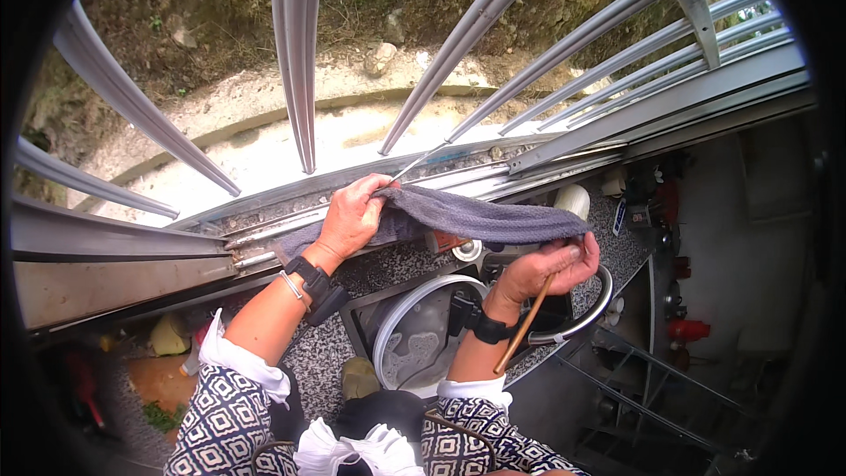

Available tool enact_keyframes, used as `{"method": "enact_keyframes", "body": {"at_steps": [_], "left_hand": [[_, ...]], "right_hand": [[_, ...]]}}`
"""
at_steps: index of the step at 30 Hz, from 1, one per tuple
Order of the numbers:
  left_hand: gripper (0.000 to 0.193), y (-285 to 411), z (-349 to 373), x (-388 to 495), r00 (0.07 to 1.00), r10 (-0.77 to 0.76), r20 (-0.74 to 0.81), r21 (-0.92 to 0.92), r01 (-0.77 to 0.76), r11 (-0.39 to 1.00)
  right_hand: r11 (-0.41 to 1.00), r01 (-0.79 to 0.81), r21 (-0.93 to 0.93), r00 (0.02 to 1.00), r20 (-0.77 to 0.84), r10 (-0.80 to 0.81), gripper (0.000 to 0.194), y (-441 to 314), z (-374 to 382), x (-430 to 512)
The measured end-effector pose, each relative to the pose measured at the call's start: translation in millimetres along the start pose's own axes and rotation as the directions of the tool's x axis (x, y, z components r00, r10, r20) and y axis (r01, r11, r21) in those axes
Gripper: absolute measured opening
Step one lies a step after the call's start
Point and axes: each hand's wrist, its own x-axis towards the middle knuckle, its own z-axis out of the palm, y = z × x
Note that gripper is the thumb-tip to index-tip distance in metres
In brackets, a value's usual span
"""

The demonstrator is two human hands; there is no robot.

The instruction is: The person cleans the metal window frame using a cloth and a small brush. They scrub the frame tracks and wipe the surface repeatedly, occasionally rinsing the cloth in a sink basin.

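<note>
A grey-purple cloth (489,211) is stretched between my two hands above the inner edge of a metal window frame. My left hand (353,215) pinches its left end, and a thin pale rod or wire (420,162) sticks out past the fingers towards the bars. The cloth's other end is in my right hand (552,268), together with a thin brown stick (525,320) that points down towards my forearm. More of the cloth hangs behind my left wrist. The sliding window's track (284,231) holds dirt and grit.
Metal bars (297,66) stand outside the window. Below are a speckled countertop (317,357), a sink holding a round tub (380,344) of soapy water and a curved metal faucet (605,297). A cutting board (155,380) with greens lies at the lower left, a metal rack (641,377) at the right.
</note>
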Motion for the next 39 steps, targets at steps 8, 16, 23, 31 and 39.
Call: {"method": "enact_keyframes", "body": {"at_steps": [8, 16, 23, 31, 39], "left_hand": [[0.028, -1, 4, 1, 0.998, -0.007, -0.059, 0.123, 0.015, 0.992], [0.029, 3, 3, 0, 0.999, 0.026, -0.036, 0.136, -0.021, 0.99], [0.03, 0, 2, -2, 0.999, 0.027, -0.021, 0.127, -0.024, 0.992], [0.03, 3, 1, -3, 0.998, 0.06, -0.027, 0.117, -0.056, 0.991], [0.029, 1, 3, -1, 0.999, 0.048, -0.021, 0.105, -0.046, 0.993]], "right_hand": [[0.783, -0.486, -0.388, 0.757, 0.261, 0.599, 0.031, 82, 17, 40], [0.827, -0.555, 0.091, 0.769, 0.435, 0.468, 0.046, 112, 25, 16], [0.93, 0.195, -0.312, 0.723, 0.687, 0.079, 0.042, 178, 42, 16], [0.843, 0.075, -0.533, 0.688, 0.64, 0.343, 0.025, 159, 51, 23], [0.912, 0.378, -0.157, 0.587, 0.802, -0.105, 0.021, 81, 45, -21]]}}
